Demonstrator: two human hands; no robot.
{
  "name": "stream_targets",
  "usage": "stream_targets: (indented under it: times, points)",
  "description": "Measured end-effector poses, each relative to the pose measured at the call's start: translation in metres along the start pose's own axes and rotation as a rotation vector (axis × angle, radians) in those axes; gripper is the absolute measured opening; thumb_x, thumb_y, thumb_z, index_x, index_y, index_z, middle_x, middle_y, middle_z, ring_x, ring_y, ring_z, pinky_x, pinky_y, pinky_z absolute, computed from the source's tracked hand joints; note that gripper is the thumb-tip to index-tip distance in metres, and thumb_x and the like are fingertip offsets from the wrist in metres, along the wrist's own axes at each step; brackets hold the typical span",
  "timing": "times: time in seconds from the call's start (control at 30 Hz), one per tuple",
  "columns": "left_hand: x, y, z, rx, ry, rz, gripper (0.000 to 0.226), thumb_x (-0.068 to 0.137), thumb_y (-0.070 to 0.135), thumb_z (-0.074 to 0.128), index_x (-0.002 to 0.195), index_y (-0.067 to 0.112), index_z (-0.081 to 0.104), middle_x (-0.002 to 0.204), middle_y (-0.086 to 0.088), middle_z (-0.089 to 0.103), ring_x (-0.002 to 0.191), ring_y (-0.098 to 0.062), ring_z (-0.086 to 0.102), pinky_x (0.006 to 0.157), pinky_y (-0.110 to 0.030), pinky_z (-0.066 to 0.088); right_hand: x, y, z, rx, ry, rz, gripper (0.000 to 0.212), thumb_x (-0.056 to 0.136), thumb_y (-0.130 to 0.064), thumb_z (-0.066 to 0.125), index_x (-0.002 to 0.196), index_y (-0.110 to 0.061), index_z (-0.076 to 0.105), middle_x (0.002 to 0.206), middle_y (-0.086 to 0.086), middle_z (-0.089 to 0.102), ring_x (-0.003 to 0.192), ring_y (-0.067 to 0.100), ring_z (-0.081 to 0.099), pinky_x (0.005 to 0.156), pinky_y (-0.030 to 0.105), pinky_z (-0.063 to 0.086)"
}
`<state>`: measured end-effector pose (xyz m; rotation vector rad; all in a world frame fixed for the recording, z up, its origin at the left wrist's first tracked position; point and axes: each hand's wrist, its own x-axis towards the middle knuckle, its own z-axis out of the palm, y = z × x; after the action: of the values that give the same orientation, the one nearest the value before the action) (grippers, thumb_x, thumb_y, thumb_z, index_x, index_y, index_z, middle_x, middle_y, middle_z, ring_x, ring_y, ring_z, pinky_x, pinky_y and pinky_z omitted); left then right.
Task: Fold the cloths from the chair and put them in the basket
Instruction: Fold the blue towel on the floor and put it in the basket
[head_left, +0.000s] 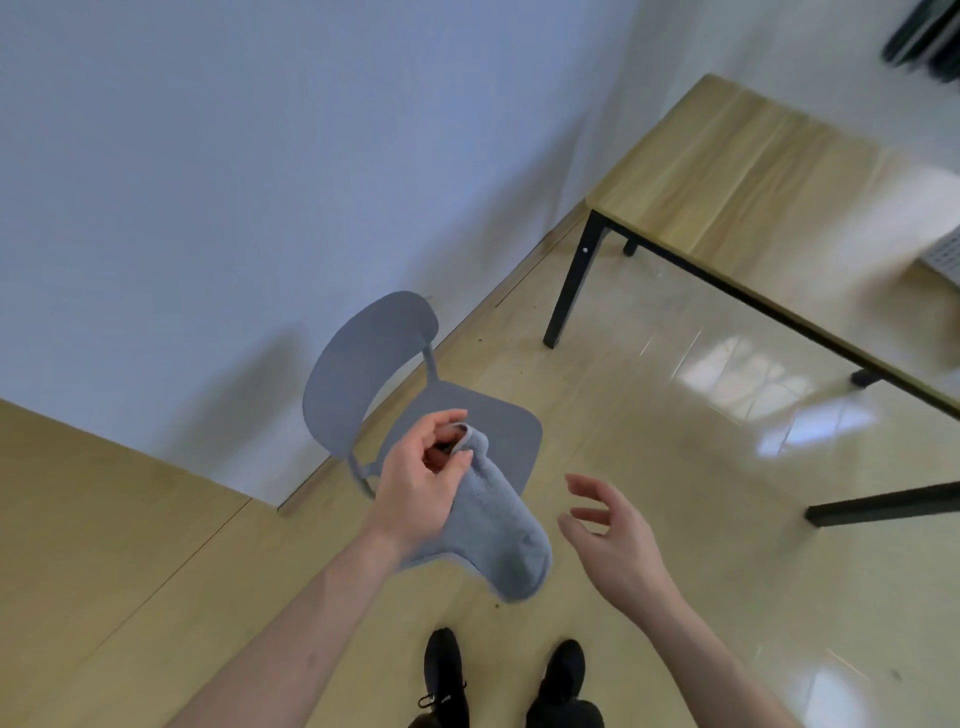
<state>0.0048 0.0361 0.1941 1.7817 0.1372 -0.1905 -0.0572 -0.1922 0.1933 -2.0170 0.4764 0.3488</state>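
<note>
At the bottom edge two black shoes (506, 675) stand on the wooden floor (649, 415), their heels cut off by the frame. Both bare forearms reach up from the bottom edge. The left hand (423, 480) has its fingers curled round the top of a light blue cloth (496, 525), pinching it near one end; the rest of the cloth hangs down below and to the right of the hand, and part of it is hidden behind the wrist. Its soft blur makes it hard to say whether it is folded at all. The right hand (613, 530) hovers just beside the cloth, apart from it, fingers spread loosely and holding nothing.

Beyond the hands stands a grey chair (374, 364) near the white wall (260, 156), its seat partly covered by the left hand and the cloth; only one leg shows clearly.

Farther right is a wooden bench (753, 171) on black legs, running out of the frame. At its right edge a white, perforated thing (943, 257) is cut off and blurred; whether it is the basket cannot be told. A dark blurred object (922, 36) sits in the top right corner.
</note>
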Motion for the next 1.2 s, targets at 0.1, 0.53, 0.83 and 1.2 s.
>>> stream_targets:
  times: [0.1, 0.53, 0.83, 1.2]
  points:
    - [-0.028, 0.035, -0.009, 0.043, -0.154, 0.058, 0.044, 0.097, 0.0, 0.061, 0.128, 0.032, 0.062, 0.12, 0.02, 0.07, 0.102, 0.008, 0.064, 0.088, -0.014, 0.049, -0.03, -0.014, -0.013, -0.047, -0.021, -0.053, 0.044, 0.093, -0.025, 0.07, 0.134, -0.035, 0.058, 0.128, -0.022, 0.061, 0.109, -0.002, 0.061, 0.077, 0.015, 0.05]
    - [-0.093, 0.077, -0.025, 0.172, -0.539, 0.104, 0.035, 0.102, -0.001, 0.049, 0.126, 0.019, 0.065, 0.104, 0.01, 0.078, 0.107, -0.001, 0.069, 0.09, -0.013, 0.051, -0.079, -0.026, -0.001, -0.093, -0.114, -0.217, 0.036, 0.088, -0.023, 0.079, 0.115, -0.044, 0.068, 0.108, -0.023, 0.07, 0.096, -0.002, 0.065, 0.085, 0.032, 0.059]
    - [-0.085, 0.078, -0.053, 0.495, -0.444, 0.273, 0.016, 0.097, 0.03, 0.067, 0.109, 0.04, 0.067, 0.09, 0.026, 0.064, 0.071, -0.004, 0.054, 0.068, -0.018, 0.049, -0.094, -0.039, -0.005, 0.032, -0.017, -0.293, 0.016, 0.101, -0.026, 0.06, 0.091, -0.022, 0.072, 0.082, 0.002, 0.071, 0.076, 0.018, 0.064, 0.067, 0.037, 0.051]
    - [-0.081, 0.056, -0.018, 0.374, -0.028, 0.564, 0.014, 0.091, 0.024, 0.077, 0.104, 0.025, 0.081, 0.093, 0.018, 0.069, 0.084, -0.005, 0.065, 0.073, -0.017, 0.053, -0.105, -0.046, -0.019, 0.035, 0.145, -0.332, 0.028, 0.102, -0.031, 0.054, 0.084, -0.013, 0.066, 0.074, 0.014, 0.063, 0.062, 0.019, 0.054, 0.06, 0.038, 0.046]
